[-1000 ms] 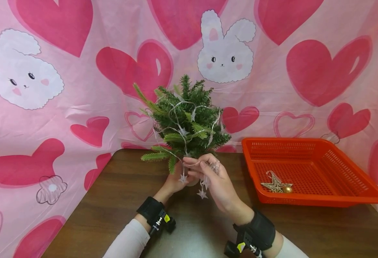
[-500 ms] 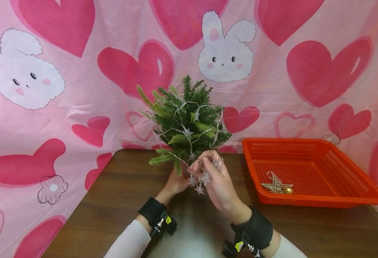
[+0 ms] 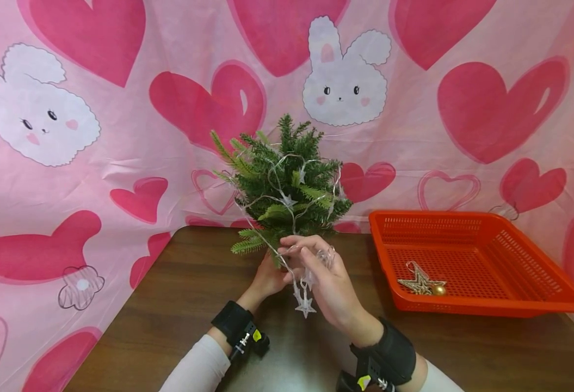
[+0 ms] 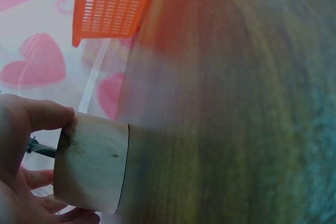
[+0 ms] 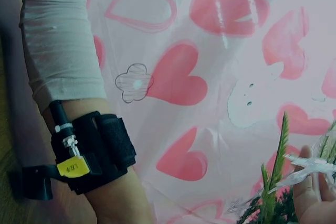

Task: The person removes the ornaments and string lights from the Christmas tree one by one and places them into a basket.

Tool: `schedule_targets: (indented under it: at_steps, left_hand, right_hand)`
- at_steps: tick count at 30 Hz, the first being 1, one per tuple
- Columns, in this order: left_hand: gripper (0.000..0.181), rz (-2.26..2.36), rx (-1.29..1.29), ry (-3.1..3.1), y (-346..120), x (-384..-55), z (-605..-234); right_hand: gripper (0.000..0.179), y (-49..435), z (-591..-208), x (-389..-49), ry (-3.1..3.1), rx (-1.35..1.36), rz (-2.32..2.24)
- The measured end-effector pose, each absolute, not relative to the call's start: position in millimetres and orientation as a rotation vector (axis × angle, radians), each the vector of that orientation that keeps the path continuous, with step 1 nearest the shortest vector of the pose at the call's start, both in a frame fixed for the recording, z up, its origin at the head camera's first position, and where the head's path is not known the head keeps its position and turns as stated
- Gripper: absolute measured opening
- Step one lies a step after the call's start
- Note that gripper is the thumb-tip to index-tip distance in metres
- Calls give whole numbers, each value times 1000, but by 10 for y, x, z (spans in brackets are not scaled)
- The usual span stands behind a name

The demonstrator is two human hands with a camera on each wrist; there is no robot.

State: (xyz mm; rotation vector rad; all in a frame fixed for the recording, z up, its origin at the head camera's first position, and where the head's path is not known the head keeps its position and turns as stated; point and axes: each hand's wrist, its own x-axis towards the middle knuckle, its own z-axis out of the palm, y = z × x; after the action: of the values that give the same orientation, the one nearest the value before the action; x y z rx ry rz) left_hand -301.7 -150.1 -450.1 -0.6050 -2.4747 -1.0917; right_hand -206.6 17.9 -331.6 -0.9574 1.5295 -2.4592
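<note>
A small artificial Christmas tree (image 3: pixel 279 179) stands on the table, wound with a clear string of star lights (image 3: pixel 305 306). My left hand (image 3: pixel 265 279) is low at the tree's foot. In the left wrist view it grips the round wooden base (image 4: pixel 94 163), thumb on the upper edge and fingers on the other side. In front of the lower branches my right hand (image 3: pixel 335 291) holds a loose bundle of the lights, and several stars dangle below its fingers. The right wrist view catches only part of that hand (image 5: pixel 310 200), with a clear strand across it.
An orange plastic basket (image 3: pixel 482 305) sits on the right of the brown wooden table (image 3: pixel 169 305). Inside lie a glittery gold star ornament (image 3: pixel 418 280) and a small gold ball (image 3: pixel 439 290). A pink heart-and-rabbit cloth (image 3: pixel 208 49) hangs behind the table.
My right hand's fingers bunched up, then stretched out again to the left. The dangling stars now hang lower. The tree has shifted slightly right in view; my left hand stays at its base.
</note>
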Motion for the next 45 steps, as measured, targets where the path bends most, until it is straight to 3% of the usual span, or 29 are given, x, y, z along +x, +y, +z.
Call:
schedule_targets:
  at_steps: [9, 19, 29, 38, 45]
  left_hand:
    - [50, -1016, -666, -2476, -1475, -3032, -4483]
    - [62, -1038, -317, -2712, -1452, -3034, -4462]
    - [56, -923, -83, -2857, -1378, -3007, -4393]
    - [68, -1515, -705, -2394, -1535, -3114, -4488]
    - [72, -1653, -704, -2398, -1604, -3102, -4471]
  right_hand:
    - [24, 217, -3273, -2002, 1573, -875, -2396]
    - [37, 233, -3237, -2001, 1808, -664, -2265]
    - [47, 252, -3212, -2043, 1922, -648, -2187]
    - [31, 239, -3186, -2114, 2045, -474, -2186]
    - [28, 240, -3173, -2119, 2051, -468, -2169]
